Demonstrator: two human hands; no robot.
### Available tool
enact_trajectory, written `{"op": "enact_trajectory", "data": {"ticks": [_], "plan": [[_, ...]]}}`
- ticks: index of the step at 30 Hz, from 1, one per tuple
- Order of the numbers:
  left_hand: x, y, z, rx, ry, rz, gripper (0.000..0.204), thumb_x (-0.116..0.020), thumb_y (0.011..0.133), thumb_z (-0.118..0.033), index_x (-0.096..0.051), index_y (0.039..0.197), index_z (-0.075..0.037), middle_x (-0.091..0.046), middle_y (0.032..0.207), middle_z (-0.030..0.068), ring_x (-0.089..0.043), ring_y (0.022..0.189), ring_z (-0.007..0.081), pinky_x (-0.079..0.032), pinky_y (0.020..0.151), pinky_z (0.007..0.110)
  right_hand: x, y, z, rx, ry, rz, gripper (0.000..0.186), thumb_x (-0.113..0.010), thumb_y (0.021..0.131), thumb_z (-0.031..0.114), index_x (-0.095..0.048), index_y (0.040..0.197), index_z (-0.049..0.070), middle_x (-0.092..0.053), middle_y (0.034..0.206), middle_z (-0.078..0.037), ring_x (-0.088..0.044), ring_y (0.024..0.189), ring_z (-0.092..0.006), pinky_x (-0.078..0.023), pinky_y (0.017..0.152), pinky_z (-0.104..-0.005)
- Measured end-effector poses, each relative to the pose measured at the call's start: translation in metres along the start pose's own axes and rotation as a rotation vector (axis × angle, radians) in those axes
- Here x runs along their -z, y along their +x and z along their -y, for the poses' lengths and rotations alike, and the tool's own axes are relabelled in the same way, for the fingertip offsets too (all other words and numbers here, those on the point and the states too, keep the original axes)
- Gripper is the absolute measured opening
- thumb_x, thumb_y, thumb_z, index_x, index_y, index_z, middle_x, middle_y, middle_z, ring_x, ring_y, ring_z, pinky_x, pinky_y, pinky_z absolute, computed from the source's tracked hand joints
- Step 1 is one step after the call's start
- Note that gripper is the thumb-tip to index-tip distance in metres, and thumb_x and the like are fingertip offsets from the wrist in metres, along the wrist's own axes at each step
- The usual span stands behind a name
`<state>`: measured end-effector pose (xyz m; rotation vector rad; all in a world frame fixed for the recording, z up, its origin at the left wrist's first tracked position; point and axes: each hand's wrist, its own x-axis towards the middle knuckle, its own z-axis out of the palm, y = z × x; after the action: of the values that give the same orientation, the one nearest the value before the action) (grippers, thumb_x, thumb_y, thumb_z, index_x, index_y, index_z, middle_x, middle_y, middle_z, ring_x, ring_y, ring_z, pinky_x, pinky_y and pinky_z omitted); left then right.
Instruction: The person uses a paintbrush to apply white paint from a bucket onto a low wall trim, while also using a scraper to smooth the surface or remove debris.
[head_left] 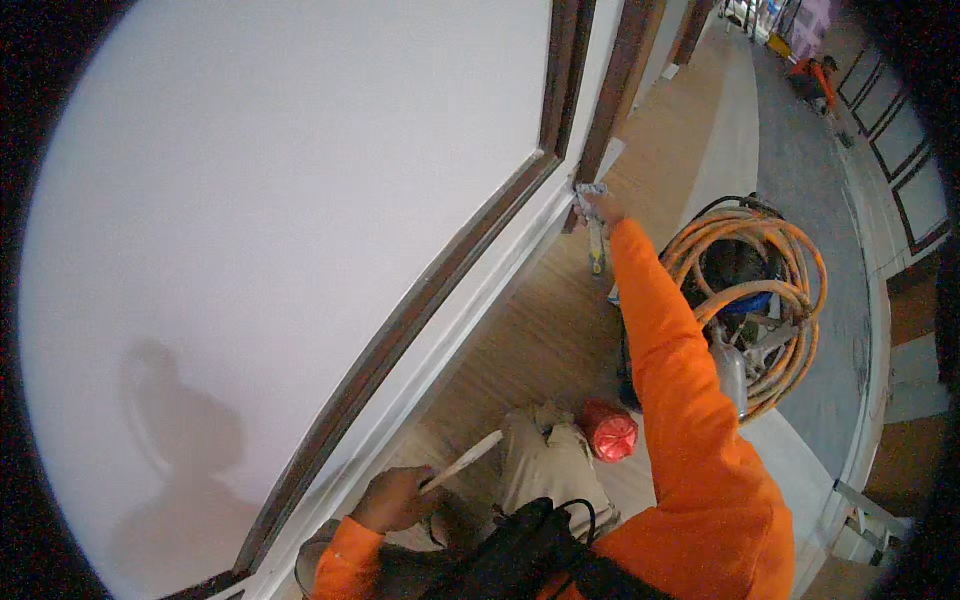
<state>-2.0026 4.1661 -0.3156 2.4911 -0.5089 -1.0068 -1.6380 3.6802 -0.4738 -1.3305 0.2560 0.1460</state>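
My left hand (395,500) is closed on a long, thin, off-white stick-like tool (462,460) in the lower middle, beside the white baseboard (460,340). My right arm stretches forward, and my right hand (604,207) grips a paint-smeared tool with a yellow handle (597,258) at the foot of a dark wooden door frame (612,90); its exact shape is hard to make out. The white wall panel (280,160) has dark wooden trim (430,300) and carries my shadow.
Coiled orange hose (800,290) lies over dark and grey equipment at my right, near a red round item (610,430). A grey strip of floor covering (830,350) runs along the corridor. A person in orange (820,80) is low down at the far end.
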Motion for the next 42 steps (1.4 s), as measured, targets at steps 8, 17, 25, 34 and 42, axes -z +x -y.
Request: {"op": "enact_trajectory", "data": {"ticks": [8, 17, 25, 34, 42], "plan": [[0.0, 0.02, 0.014, 0.011, -0.018, -0.02, 0.022, -0.06, 0.076, -0.026, -0.057, 0.081, -0.005, -0.059, 0.071, 0.0175, -0.057, 0.068, 0.0379, -0.044, 0.06, 0.045, -0.01, 0.003, 0.017, 0.004, 0.007, -0.006, 0.021, -0.053, 0.086, 0.019, -0.053, 0.101, 0.005, -0.06, 0.084, -0.007, -0.058, 0.067, -0.0163, -0.05, 0.053, -0.0294], [-0.001, 0.021, 0.015, -0.028, 0.013, -0.094, 0.021, -0.061, 0.076, -0.025, -0.057, 0.081, -0.006, -0.058, 0.07, 0.0174, -0.057, 0.067, 0.0382, -0.044, 0.059, 0.045, -0.02, -0.002, 0.023, -0.062, 0.077, 0.035, 0.018, -0.052, 0.086, 0.02, -0.055, 0.095, 0.005, -0.06, 0.081, -0.006, -0.056, 0.062, -0.0157, -0.047, 0.05, -0.0287], [0.005, 0.022, 0.011, 0.029, 0.003, -0.033, 0.021, -0.06, 0.076, -0.026, -0.056, 0.079, -0.006, -0.059, 0.07, 0.0156, -0.058, 0.068, 0.0364, -0.044, 0.059, 0.045, -0.014, 0.002, 0.023, -0.165, 0.087, -0.099, 0.021, -0.052, 0.086, 0.021, -0.055, 0.1, 0.006, -0.06, 0.081, -0.006, -0.057, 0.062, -0.0157, -0.047, 0.05, -0.0284], [0.008, 0.026, 0.008, 0.113, 0.051, 0.071, 0.021, -0.057, 0.079, -0.028, -0.057, 0.082, -0.007, -0.06, 0.073, 0.0152, -0.059, 0.07, 0.0352, -0.045, 0.061, 0.044, -0.009, 0.004, 0.021, -0.02, 0.074, 0.139, 0.023, -0.054, 0.086, 0.019, -0.054, 0.103, 0.004, -0.06, 0.082, -0.006, -0.057, 0.063, -0.0155, -0.049, 0.051, -0.0273], [0.005, 0.031, 0.008, 0.094, 0.059, 0.073, 0.026, -0.059, 0.077, -0.032, -0.058, 0.085, -0.007, -0.061, 0.077, 0.0164, -0.059, 0.074, 0.0371, -0.046, 0.064, 0.045, -0.005, 0.011, 0.022, -0.149, 0.259, 0.15, 0.024, -0.053, 0.087, 0.015, -0.052, 0.105, 0.0, -0.06, 0.083, -0.008, -0.056, 0.063, -0.0159, -0.05, 0.053, -0.0284]]}}
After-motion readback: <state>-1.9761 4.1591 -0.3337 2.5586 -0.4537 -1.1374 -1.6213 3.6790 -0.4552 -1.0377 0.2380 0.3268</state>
